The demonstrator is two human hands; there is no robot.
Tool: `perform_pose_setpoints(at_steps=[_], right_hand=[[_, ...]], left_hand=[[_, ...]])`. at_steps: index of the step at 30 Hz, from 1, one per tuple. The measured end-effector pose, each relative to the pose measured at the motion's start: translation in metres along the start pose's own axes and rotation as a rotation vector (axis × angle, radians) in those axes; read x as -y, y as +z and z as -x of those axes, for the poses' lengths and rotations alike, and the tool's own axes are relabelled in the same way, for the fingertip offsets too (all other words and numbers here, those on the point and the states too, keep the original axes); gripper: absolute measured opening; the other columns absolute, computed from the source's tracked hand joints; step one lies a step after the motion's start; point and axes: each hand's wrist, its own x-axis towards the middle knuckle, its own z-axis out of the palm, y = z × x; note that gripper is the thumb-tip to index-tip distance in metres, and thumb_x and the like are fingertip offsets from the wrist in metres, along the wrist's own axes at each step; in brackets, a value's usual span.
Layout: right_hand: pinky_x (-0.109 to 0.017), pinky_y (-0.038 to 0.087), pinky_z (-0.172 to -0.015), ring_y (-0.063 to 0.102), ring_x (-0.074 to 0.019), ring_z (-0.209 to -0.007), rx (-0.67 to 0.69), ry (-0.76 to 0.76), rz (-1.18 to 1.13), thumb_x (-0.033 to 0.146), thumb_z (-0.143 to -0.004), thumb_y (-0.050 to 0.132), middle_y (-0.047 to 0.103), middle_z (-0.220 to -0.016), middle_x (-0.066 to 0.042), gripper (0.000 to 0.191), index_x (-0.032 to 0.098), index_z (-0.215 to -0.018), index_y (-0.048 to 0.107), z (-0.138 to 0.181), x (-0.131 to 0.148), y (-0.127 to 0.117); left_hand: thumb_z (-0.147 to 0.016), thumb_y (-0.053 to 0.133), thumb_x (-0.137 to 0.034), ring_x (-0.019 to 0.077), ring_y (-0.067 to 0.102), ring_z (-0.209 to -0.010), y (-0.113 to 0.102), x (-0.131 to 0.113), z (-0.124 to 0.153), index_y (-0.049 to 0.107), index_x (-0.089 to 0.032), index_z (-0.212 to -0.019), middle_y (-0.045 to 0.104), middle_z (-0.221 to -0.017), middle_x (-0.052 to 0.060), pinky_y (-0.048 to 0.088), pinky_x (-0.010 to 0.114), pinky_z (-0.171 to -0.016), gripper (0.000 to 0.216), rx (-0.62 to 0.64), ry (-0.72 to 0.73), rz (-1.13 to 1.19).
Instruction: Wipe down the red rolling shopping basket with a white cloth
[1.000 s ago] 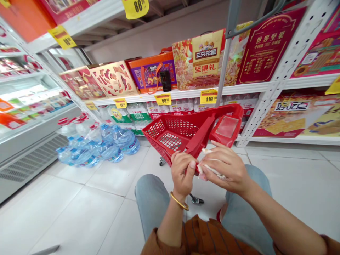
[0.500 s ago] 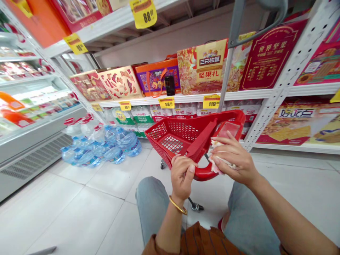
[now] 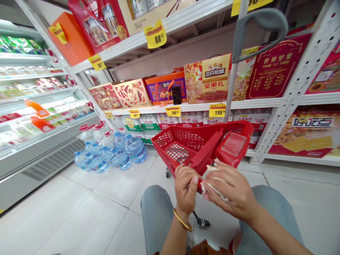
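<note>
Supermarket aisle: white tiled floor (image 3: 79,212), shelf (image 3: 239,103) of gift boxes (image 3: 164,86) behind, water bottles (image 3: 124,150) heaped on floor at left. Red basket (image 3: 186,136) on wheels stands just before knees, grey handle (image 3: 261,24) rising above. Left hand (image 3: 186,187): grip closed on basket's near rim. Right hand (image 3: 231,189): grip closed round white cloth (image 3: 209,184), pressed against same rim, just beside left hand.

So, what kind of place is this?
Probably a supermarket: gift boxes over yellow price tags, water bottles on the floor, a red basket in the left hand; the right hand holds a cloth.
</note>
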Motion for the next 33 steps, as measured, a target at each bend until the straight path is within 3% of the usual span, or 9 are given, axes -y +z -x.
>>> perform_pose_setpoints(at_steps=[4,11,15,19,23,25,29,33], right_hand=[[-0.045,0.037,-0.109,0.066,-0.016,-0.085,0.011,-0.031,-0.019,0.019,-0.081,0.062,0.071,-0.081,-0.001,0.005,0.021,-0.084,0.065,-0.001,-0.012,-0.003],[-0.047,0.028,-0.115,0.067,-0.0168,-0.092,0.019,-0.014,-0.015,0.019,-0.083,0.061,0.072,-0.085,0.0,0.009,0.023,-0.088,0.066,0.004,-0.039,-0.01],[-0.042,0.042,-0.104,0.067,-0.0161,-0.088,-0.006,-0.001,-0.013,0.019,-0.084,0.061,0.072,-0.086,-0.001,0.008,0.023,-0.089,0.066,0.004,-0.043,-0.008],[-0.035,0.05,-0.084,0.066,-0.0159,-0.08,-0.05,0.069,-0.001,0.019,-0.084,0.061,0.072,-0.081,-0.002,0.005,0.021,-0.085,0.066,0.001,-0.032,0.002],[-0.036,0.05,-0.084,0.065,-0.0151,-0.076,-0.073,0.125,-0.004,0.02,-0.085,0.061,0.071,-0.081,-0.002,0.006,0.02,-0.082,0.066,-0.002,-0.019,0.011],[-0.036,0.049,-0.086,0.065,-0.0153,-0.077,-0.075,0.131,0.006,0.02,-0.085,0.06,0.071,-0.081,-0.002,0.007,0.02,-0.082,0.066,-0.004,-0.013,0.014],[-0.038,0.05,-0.089,0.066,-0.0181,-0.086,-0.056,0.101,0.045,0.023,-0.088,0.056,0.072,-0.086,-0.004,0.009,0.02,-0.086,0.065,-0.008,-0.004,0.019],[-0.042,0.048,-0.098,0.066,-0.0209,-0.099,-0.043,0.018,0.057,0.025,-0.089,0.051,0.073,-0.094,-0.007,0.015,0.02,-0.093,0.065,-0.01,-0.003,0.021]], left_hand=[[-0.093,0.045,-0.036,0.0167,0.059,-0.071,-0.004,0.002,-0.002,0.062,-0.02,-0.068,0.064,-0.068,0.001,0.041,0.039,-0.085,0.034,0.012,-0.009,0.016],[-0.093,0.044,-0.036,0.0184,0.059,-0.074,-0.008,0.004,-0.001,0.064,-0.021,-0.07,0.065,-0.069,0.002,0.041,0.041,-0.086,0.034,0.033,-0.002,-0.008],[-0.093,0.044,-0.036,0.0195,0.061,-0.078,-0.015,0.01,-0.001,0.065,-0.021,-0.072,0.067,-0.072,0.003,0.043,0.041,-0.088,0.033,0.055,-0.011,-0.016],[-0.094,0.042,-0.033,0.0214,0.063,-0.094,-0.025,0.01,0.002,0.07,-0.023,-0.083,0.072,-0.084,0.003,0.035,0.047,-0.103,0.031,0.068,-0.02,-0.121],[-0.094,0.044,-0.025,0.0204,0.059,-0.112,-0.032,-0.01,0.005,0.065,-0.024,-0.111,0.069,-0.113,0.004,0.021,0.049,-0.112,0.027,-0.037,-0.009,-0.394],[-0.093,0.047,-0.024,0.0201,0.058,-0.114,-0.032,-0.027,0.006,0.061,-0.024,-0.116,0.067,-0.116,0.005,0.018,0.049,-0.114,0.027,-0.049,0.041,-0.487],[-0.092,0.046,-0.019,0.0207,0.057,-0.115,-0.016,-0.054,0.007,0.057,-0.018,-0.12,0.066,-0.12,0.009,0.021,0.047,-0.114,0.03,-0.005,0.125,-0.593],[-0.092,0.043,-0.02,0.0228,0.064,-0.097,-0.002,-0.052,0.008,0.056,-0.011,-0.122,0.07,-0.107,0.013,0.035,0.047,-0.105,0.034,-0.062,0.175,-0.654]])
